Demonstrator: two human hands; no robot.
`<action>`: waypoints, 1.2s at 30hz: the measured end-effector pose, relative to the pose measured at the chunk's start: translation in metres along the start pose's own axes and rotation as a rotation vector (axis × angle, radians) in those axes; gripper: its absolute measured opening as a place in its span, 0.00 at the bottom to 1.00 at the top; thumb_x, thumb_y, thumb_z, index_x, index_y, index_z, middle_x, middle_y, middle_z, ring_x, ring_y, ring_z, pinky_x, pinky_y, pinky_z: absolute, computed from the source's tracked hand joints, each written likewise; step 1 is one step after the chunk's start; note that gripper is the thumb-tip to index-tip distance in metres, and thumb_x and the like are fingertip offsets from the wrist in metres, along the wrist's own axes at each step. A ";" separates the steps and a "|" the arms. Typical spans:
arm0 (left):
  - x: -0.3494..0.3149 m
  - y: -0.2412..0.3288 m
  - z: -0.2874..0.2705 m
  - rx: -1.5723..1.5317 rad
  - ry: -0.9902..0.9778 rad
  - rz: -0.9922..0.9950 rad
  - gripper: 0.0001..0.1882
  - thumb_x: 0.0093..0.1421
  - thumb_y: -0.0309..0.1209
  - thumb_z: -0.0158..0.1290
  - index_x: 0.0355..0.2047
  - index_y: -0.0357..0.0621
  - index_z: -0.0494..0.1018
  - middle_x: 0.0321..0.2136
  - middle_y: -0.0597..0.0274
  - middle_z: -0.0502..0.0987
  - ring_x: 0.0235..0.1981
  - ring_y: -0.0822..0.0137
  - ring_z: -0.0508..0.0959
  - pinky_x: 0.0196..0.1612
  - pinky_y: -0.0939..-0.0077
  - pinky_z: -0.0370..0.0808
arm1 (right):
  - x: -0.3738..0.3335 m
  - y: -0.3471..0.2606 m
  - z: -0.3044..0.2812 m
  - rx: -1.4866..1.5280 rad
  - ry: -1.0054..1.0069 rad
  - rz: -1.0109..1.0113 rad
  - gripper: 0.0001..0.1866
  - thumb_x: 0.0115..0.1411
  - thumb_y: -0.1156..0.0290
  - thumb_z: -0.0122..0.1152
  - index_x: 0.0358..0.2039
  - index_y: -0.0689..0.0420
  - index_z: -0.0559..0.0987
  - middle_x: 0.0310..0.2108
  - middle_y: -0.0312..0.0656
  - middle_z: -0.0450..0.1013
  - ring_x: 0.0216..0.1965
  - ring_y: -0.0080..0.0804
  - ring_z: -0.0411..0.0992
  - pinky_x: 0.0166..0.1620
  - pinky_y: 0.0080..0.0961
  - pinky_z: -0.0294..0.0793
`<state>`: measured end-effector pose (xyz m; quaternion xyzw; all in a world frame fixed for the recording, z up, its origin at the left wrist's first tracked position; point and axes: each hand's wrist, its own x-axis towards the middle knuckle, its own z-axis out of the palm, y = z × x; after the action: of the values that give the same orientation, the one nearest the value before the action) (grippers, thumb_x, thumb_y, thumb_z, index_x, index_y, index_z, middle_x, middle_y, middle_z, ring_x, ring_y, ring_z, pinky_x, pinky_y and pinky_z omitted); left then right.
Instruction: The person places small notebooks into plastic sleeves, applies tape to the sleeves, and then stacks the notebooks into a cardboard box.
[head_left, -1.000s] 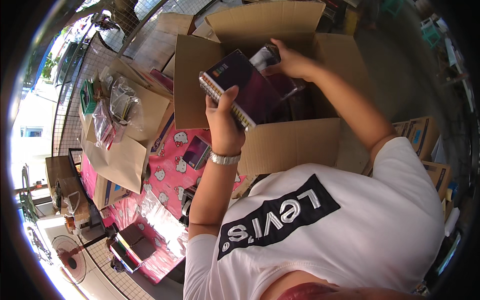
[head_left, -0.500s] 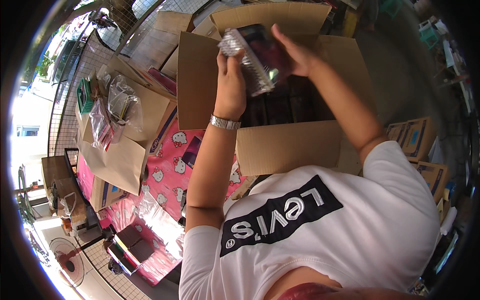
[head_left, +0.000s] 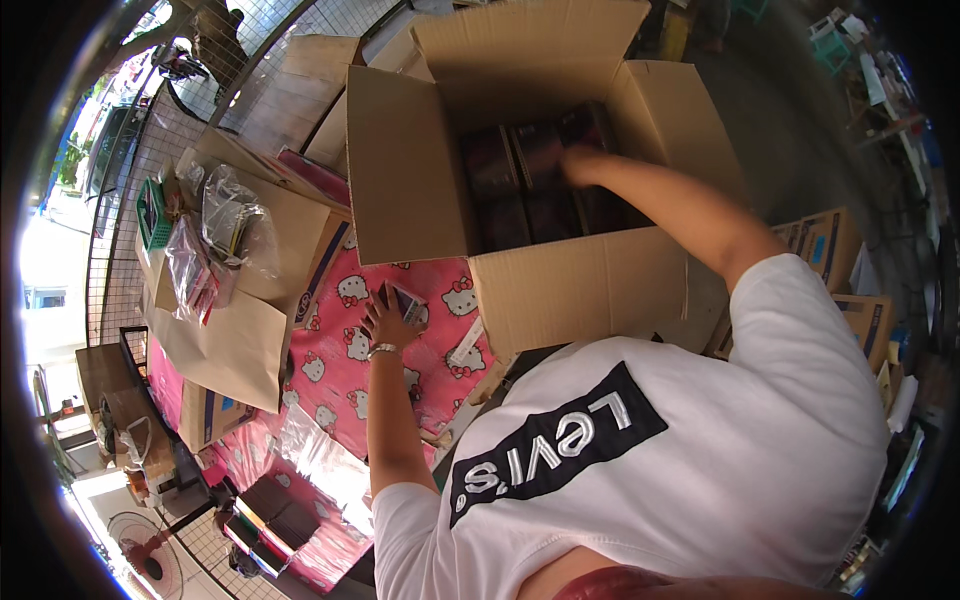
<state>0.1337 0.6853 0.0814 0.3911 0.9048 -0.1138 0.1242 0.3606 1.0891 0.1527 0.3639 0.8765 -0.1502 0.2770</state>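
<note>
My left hand (head_left: 388,322) lies over the pink cartoon-print tablecloth (head_left: 345,395), its fingers spread at the edge of a small purple box (head_left: 408,304). The hand partly covers that box, and I cannot see a grip on it. Inside a large open cardboard carton (head_left: 570,285), my right hand (head_left: 582,167) reaches down onto dark rectangular packs (head_left: 492,165). Several of these packs stand side by side in the carton. The right hand's fingers are blurred and pointed away, so whether they hold a pack is hidden.
Left of the carton, brown cardboard (head_left: 235,335) bears clear plastic bags (head_left: 235,220) and a green basket (head_left: 153,215). Clear plastic film (head_left: 320,450) and dark stacked boxes (head_left: 270,505) lie nearer on the table. Smaller cartons (head_left: 830,245) stand at right.
The dark pack in shiny wrap has left my hands. My left hand has dropped from above the carton to the tablecloth; my right hand has lowered into the carton.
</note>
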 end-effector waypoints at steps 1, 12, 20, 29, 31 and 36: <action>0.009 0.007 0.002 -0.002 0.011 0.009 0.62 0.35 0.52 0.68 0.65 0.45 0.46 0.60 0.43 0.56 0.61 0.44 0.58 0.59 0.50 0.61 | 0.020 0.020 0.024 -0.061 -0.043 -0.142 0.17 0.57 0.65 0.54 0.42 0.61 0.79 0.46 0.53 0.73 0.45 0.47 0.73 0.49 0.39 0.72; -0.097 0.031 -0.161 -1.689 0.828 -0.121 0.44 0.50 0.34 0.62 0.62 0.39 0.50 0.51 0.52 0.67 0.48 0.61 0.72 0.50 0.68 0.73 | -0.013 0.043 -0.027 0.274 0.385 0.233 0.16 0.57 0.66 0.52 0.42 0.59 0.80 0.45 0.52 0.74 0.46 0.46 0.74 0.48 0.37 0.74; -0.072 0.191 -0.304 -1.560 0.471 0.548 0.52 0.38 0.35 0.69 0.61 0.37 0.54 0.51 0.49 0.66 0.51 0.58 0.70 0.54 0.63 0.68 | 0.037 0.062 0.009 0.305 0.612 -0.206 0.23 0.60 0.57 0.49 0.49 0.58 0.76 0.51 0.53 0.70 0.53 0.48 0.69 0.55 0.39 0.68; 0.102 0.256 -0.086 -0.280 0.086 0.113 0.44 0.49 0.56 0.57 0.60 0.45 0.60 0.54 0.44 0.68 0.53 0.53 0.72 0.52 0.61 0.71 | 0.018 0.024 -0.035 0.182 0.240 0.169 0.30 0.61 0.44 0.45 0.48 0.57 0.77 0.52 0.52 0.70 0.55 0.49 0.67 0.55 0.42 0.68; 0.074 0.277 -0.144 -0.404 0.138 0.158 0.34 0.53 0.52 0.53 0.56 0.46 0.66 0.54 0.50 0.69 0.54 0.56 0.71 0.53 0.61 0.70 | 0.041 0.067 -0.030 0.131 0.206 0.047 0.30 0.58 0.44 0.52 0.45 0.59 0.78 0.49 0.57 0.70 0.53 0.48 0.69 0.52 0.37 0.70; -0.063 0.205 -0.234 -0.491 0.424 0.257 0.25 0.53 0.46 0.55 0.49 0.50 0.72 0.46 0.59 0.74 0.45 0.59 0.75 0.45 0.62 0.74 | -0.066 -0.010 0.004 0.542 -0.119 -0.638 0.29 0.62 0.54 0.50 0.54 0.66 0.69 0.52 0.59 0.68 0.56 0.46 0.67 0.56 0.33 0.66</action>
<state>0.2943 0.8505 0.2993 0.4752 0.8542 0.2078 0.0372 0.3933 1.0443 0.1895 0.1248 0.8564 -0.4744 0.1609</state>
